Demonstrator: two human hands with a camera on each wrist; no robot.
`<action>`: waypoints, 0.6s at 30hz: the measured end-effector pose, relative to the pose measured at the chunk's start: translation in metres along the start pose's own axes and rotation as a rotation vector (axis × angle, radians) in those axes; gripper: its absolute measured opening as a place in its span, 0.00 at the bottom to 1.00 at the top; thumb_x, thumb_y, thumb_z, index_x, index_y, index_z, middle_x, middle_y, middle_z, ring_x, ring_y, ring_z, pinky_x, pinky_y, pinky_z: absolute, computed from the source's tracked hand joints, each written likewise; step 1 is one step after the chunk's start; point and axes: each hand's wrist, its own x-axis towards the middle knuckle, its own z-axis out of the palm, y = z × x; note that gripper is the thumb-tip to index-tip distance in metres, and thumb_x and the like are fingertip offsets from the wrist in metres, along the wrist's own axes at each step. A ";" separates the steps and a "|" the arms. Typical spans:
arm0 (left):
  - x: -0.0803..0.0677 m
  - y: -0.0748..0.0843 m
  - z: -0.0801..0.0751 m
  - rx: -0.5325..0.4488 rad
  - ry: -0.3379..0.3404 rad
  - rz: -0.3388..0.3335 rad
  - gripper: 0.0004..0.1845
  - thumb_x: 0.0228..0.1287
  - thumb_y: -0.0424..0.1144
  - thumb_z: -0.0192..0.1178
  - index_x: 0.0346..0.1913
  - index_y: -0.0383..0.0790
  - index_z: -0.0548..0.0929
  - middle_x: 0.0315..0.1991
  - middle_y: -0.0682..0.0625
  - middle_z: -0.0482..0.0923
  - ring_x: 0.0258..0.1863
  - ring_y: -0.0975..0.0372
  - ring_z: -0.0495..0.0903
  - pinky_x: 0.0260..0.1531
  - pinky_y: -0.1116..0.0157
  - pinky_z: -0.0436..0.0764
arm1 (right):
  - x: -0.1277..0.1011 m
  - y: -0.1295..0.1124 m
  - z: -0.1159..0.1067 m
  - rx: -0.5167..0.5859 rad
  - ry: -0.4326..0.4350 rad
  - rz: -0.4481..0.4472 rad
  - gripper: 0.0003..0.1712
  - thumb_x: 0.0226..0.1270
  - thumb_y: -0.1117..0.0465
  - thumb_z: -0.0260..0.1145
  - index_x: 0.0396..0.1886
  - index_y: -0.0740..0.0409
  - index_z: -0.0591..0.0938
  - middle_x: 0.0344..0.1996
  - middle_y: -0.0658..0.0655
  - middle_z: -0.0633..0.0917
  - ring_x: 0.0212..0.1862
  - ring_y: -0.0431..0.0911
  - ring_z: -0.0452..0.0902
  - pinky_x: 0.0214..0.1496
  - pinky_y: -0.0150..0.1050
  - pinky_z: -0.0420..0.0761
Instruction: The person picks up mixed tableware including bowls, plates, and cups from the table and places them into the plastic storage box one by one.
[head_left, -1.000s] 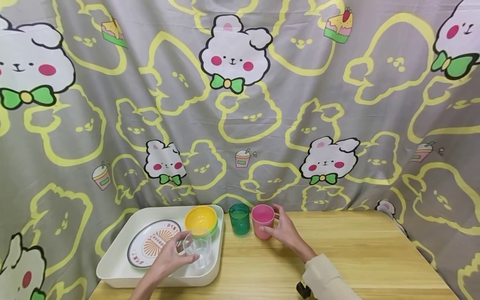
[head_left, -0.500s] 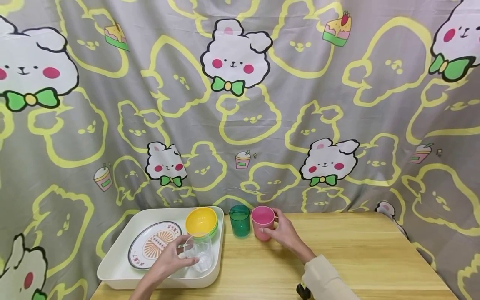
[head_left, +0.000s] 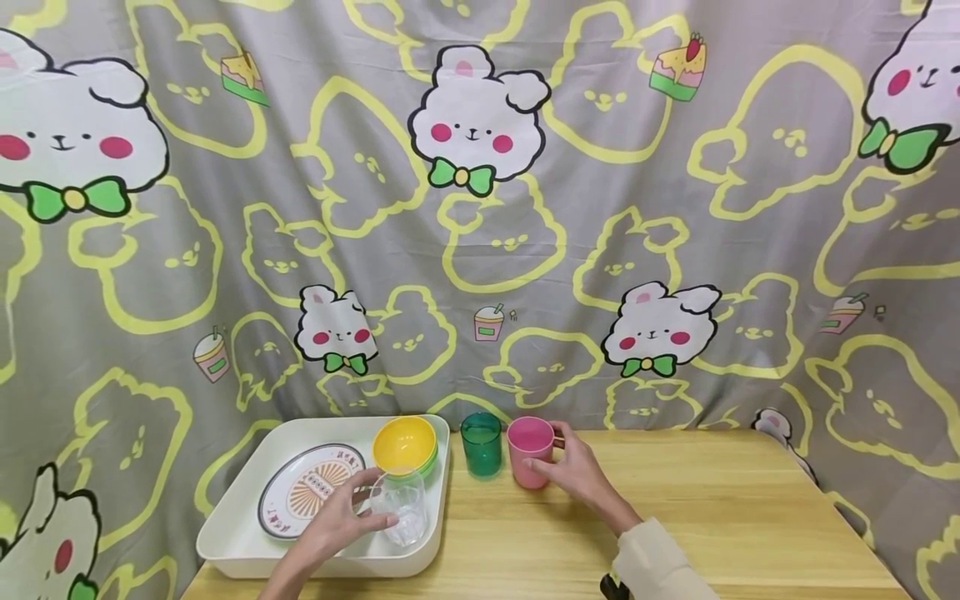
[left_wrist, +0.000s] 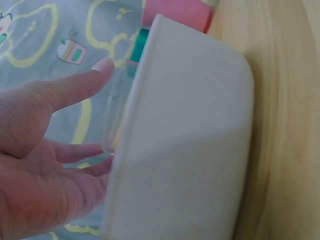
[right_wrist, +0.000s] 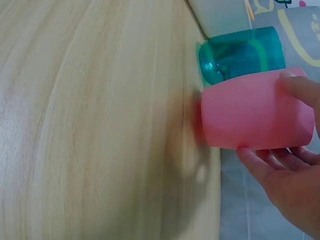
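on wooden table (head_left: pixel 712 517), hands grip clear glass (head_left: pixel 401 510) in tray (head_left: pixel 240 546), pink cup (head_left: pixel 529 452).

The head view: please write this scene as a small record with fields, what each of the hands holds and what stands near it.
left hand: left hand holds the clear glass inside the white tray
right hand: right hand grips the pink cup, which stands on the wooden table
beside the pink cup: green cup, upright, between the pink cup and the tray
also in tray: patterned plate; yellow bowl stacked on a green one
backdrop: grey cartoon curtain
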 end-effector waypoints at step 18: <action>0.013 0.029 -0.001 -0.094 0.112 0.053 0.38 0.62 0.30 0.72 0.73 0.26 0.66 0.74 0.30 0.62 0.71 0.36 0.66 0.70 0.42 0.67 | -0.028 -0.022 -0.033 0.115 0.022 -0.057 0.44 0.54 0.58 0.84 0.67 0.65 0.72 0.57 0.64 0.81 0.61 0.58 0.77 0.54 0.43 0.86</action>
